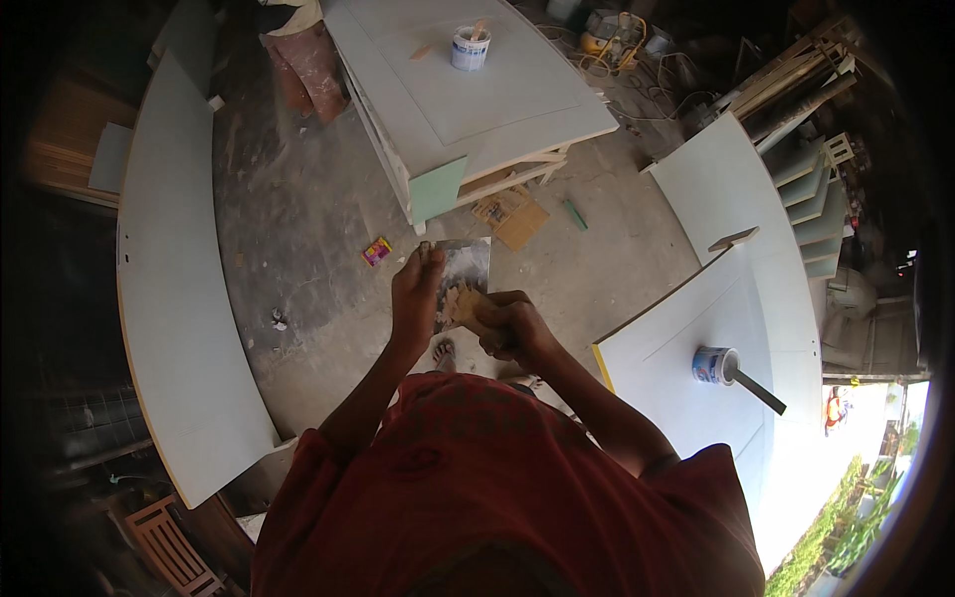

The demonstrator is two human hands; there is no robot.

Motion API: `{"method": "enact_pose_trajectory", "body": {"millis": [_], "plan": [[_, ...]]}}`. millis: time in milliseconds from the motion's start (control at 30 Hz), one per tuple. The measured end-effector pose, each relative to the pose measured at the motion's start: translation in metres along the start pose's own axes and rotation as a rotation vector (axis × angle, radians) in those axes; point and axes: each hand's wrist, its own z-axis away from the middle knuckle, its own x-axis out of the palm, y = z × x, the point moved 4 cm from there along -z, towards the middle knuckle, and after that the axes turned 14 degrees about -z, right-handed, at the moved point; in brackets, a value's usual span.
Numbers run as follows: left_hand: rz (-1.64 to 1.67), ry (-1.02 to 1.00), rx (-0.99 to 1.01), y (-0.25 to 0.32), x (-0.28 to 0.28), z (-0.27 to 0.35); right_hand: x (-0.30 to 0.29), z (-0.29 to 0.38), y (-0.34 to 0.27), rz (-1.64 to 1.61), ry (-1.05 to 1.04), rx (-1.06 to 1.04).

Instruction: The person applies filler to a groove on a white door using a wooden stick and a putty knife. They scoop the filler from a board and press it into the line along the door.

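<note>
My left hand (418, 291) grips the left edge of a thin, flat rectangular plate (466, 257), thumb on top. The plate is dark and shiny with pale smears like filler. Over its lower right part, my right hand (515, 324) holds a tan, flat scraper-like piece (468, 304) against or just above the surface. Pinkish-beige paste seems to cling to the tan piece's front end. My fingers hide the rest of it, so its exact kind cannot be told. Both hands are in front of my body, above the concrete floor.
Ahead, a grey panel (522, 104) on a wooden stand holds a paint can (470, 51); a person's legs (306, 71) are beside it. Long panels stand left (171, 261) and right (716, 179). Another can (712, 366) with a stick rests on the right-hand panel (671, 328). Cardboard (518, 224) lies on the floor.
</note>
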Motion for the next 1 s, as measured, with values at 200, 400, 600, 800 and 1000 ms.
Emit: {"method": "enact_pose_trajectory", "body": {"millis": [200, 400, 600, 800, 1000], "plan": [[-0.061, 0.130, 0.095, 0.009, -0.002, 0.000, 0.018, -0.004, 0.000, -0.262, 0.021, 0.011], [0.163, 0.253, 0.007, -0.011, 0.022, 0.015, 0.022, -0.025, -0.004, -0.052, -0.060, -0.309], [0.178, 0.224, -0.072, -0.021, 0.009, 0.012, 0.033, -0.007, -0.060, -0.005, 0.021, -0.167], [0.514, 0.001, -0.212, 0.024, -0.006, 0.003, 0.046, 0.016, -0.113, 1.206, -0.296, -0.859], [0.713, -0.166, -0.298, 0.056, -0.020, 0.002, 0.080, 0.047, -0.134, 1.382, -0.100, -0.995]]}}
